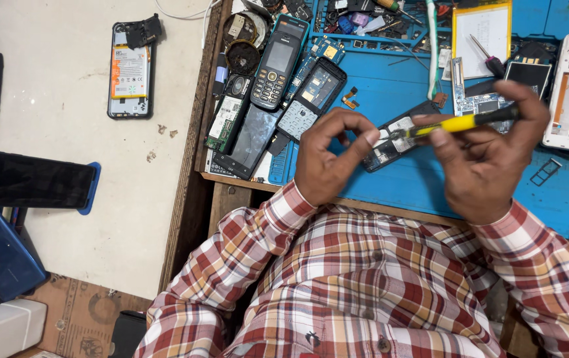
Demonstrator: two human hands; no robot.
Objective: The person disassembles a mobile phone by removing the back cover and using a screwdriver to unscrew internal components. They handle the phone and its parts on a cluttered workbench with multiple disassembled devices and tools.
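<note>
Evidently light, stiff and slim, the yellow-handled screwdriver point(460, 122) sits above the blue mat point(390, 179), right hand point(490, 159) pinching its handle, the surest grip, left hand point(327, 156) pinching its metal tip

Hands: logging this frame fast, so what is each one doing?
Left hand: fingers pinched at the screwdriver tip; anything held there cannot be told.
Right hand: closed on the screwdriver.

Screwdriver point(460, 122) yellow with black grip. Work mat point(404, 179) bright blue. Shirt point(364, 285) red-white-tan plaid. Keypad phone point(275, 63) dark grey, teal-edged. Tabletop point(185, 185) brown wood.
</note>
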